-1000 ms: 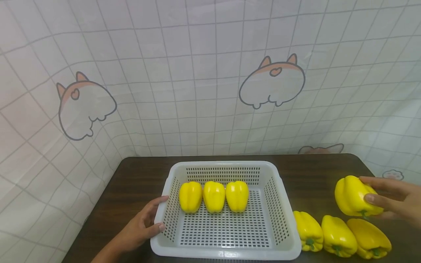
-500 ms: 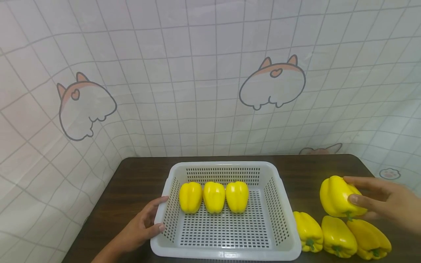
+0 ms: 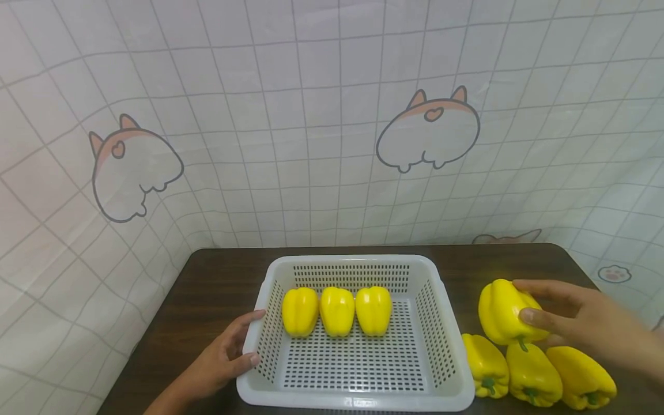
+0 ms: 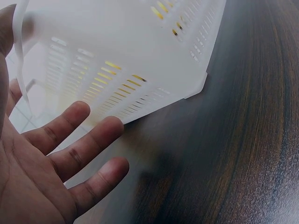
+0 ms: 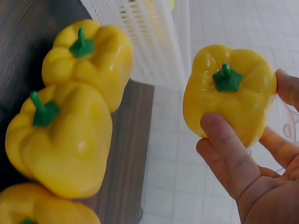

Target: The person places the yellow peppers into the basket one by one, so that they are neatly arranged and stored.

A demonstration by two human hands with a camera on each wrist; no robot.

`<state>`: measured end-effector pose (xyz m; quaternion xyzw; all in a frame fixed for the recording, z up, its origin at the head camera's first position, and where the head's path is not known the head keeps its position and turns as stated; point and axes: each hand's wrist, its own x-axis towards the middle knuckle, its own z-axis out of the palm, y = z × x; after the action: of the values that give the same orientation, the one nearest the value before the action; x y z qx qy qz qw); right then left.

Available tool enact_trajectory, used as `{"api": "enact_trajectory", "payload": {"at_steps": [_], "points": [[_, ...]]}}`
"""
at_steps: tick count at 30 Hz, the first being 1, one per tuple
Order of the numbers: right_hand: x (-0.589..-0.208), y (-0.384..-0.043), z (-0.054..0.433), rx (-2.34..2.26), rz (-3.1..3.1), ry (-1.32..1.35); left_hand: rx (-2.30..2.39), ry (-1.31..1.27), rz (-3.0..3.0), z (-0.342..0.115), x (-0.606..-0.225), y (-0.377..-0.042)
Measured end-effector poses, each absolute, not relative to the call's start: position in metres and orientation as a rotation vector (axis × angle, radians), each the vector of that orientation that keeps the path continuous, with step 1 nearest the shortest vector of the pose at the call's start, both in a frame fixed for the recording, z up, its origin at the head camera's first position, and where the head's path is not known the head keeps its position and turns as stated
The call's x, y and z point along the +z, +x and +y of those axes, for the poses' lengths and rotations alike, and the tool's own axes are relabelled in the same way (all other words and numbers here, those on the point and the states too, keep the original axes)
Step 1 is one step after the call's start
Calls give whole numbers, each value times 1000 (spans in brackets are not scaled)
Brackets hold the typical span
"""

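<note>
Yellow bell peppers with green stems lie in and around a white perforated plastic basket. My left hand rests at the basket's left rim, with thumb and index fingertip touching it. In the left wrist view the other fingers spread loosely below the rim, beside the slotted wall. My right hand holds one bell pepper between thumb and fingers, right of the basket. In the right wrist view this bell pepper faces stem-first, raised off the table.
Inside the basket, three bell peppers stand in a row toward the back left. Three more lie side by side on the dark wood table, against the basket's right side. A white grid-patterned curtain hangs behind.
My right hand has carried its bell pepper left, toward the basket, and it now hangs above the peppers on the table. The left hand and the basket stay where they were.
</note>
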<state>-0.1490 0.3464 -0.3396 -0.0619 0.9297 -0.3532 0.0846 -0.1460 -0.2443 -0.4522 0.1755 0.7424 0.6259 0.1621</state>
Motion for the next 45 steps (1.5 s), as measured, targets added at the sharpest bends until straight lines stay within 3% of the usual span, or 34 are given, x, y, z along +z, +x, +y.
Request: {"api": "enact_trajectory", "payload": {"at_steps": [45], "points": [[-340, -152, 268, -1429, 2389, -393, 1764, 505, 2153, -245, -455, -147]]}}
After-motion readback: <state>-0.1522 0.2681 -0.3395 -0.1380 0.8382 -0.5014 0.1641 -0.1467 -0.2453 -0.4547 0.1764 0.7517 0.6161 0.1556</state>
